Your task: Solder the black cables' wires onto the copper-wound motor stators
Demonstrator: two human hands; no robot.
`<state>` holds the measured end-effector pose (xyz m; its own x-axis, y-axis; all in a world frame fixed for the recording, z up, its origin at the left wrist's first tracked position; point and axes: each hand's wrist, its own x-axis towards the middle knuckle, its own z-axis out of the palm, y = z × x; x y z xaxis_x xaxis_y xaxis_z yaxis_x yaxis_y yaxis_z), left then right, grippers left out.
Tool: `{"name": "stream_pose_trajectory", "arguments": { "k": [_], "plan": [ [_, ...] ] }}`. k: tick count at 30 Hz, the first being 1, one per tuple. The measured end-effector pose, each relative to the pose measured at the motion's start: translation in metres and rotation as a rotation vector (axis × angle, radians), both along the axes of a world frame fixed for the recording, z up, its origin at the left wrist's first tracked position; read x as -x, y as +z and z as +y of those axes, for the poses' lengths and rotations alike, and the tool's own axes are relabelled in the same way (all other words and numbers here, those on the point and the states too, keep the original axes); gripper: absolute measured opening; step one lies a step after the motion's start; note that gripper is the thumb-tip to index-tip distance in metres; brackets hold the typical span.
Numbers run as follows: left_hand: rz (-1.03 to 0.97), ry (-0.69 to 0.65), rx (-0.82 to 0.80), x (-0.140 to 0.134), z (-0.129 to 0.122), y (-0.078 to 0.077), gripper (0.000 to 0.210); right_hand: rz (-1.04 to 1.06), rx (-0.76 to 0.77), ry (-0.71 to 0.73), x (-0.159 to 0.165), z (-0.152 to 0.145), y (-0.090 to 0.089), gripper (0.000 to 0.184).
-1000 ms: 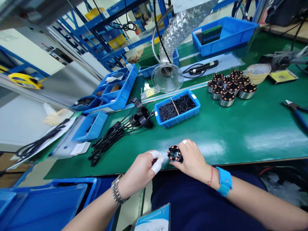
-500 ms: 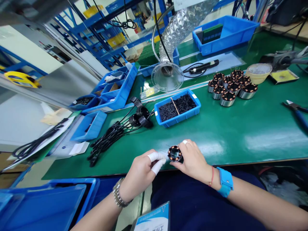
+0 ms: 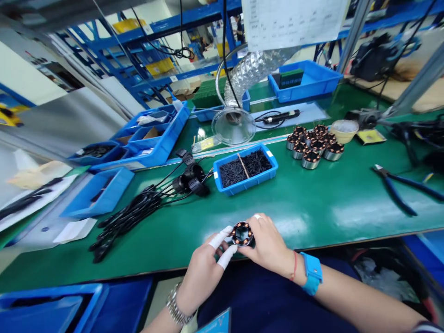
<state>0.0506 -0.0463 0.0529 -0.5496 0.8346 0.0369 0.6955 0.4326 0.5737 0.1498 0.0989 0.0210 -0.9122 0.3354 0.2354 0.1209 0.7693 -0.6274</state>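
A small round motor stator (image 3: pixel 242 233) with copper windings sits at the near edge of the green bench mat (image 3: pixel 312 208). My right hand (image 3: pixel 267 243) grips it from the right side. My left hand (image 3: pixel 208 266), with white finger cots on thumb and forefinger, pinches at the stator's left edge; what lies between those fingertips is too small to tell. A watch is on my left wrist, a blue strap on my right.
A blue tray of black sleeves (image 3: pixel 245 168) lies behind the hands. Several finished stators (image 3: pixel 311 143) cluster at the back right, near a small bowl (image 3: pixel 344 131). Blue-handled pliers (image 3: pixel 398 187) lie right; black cables (image 3: pixel 138 208) left. A fume hood funnel (image 3: pixel 233 125) stands behind.
The camera view tilted up and shifted, so the bench sits lower in frame. My left fingers closed in against the stator's left edge. My right hand kept its hold.
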Motion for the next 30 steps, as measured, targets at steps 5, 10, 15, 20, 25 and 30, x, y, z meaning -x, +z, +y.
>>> {"name": "stream_pose_trajectory", "arguments": {
  "k": [5,10,15,20,25,30],
  "plan": [
    [0.101,-0.010,-0.041,-0.002,0.003,-0.005,0.041,-0.004,0.015,-0.021,0.000,-0.001,0.001,0.036],
    [-0.038,0.024,0.006,0.005,0.001,-0.013,0.043,0.034,0.069,-0.047,-0.014,0.020,0.004,0.044],
    [0.030,0.026,0.006,0.007,0.004,-0.030,0.040,0.099,0.041,-0.322,-0.031,0.081,0.000,0.044],
    [0.171,-0.007,-0.062,0.007,0.006,-0.038,0.036,0.046,0.015,-0.625,-0.041,0.155,-0.006,0.047],
    [0.200,-0.006,-0.102,0.008,0.004,-0.039,0.035,0.047,0.024,-0.868,-0.051,0.207,-0.007,0.057],
    [0.198,-0.012,-0.123,0.009,0.002,-0.044,0.036,0.077,0.027,-0.929,-0.051,0.232,-0.006,0.053]
  ]
}}
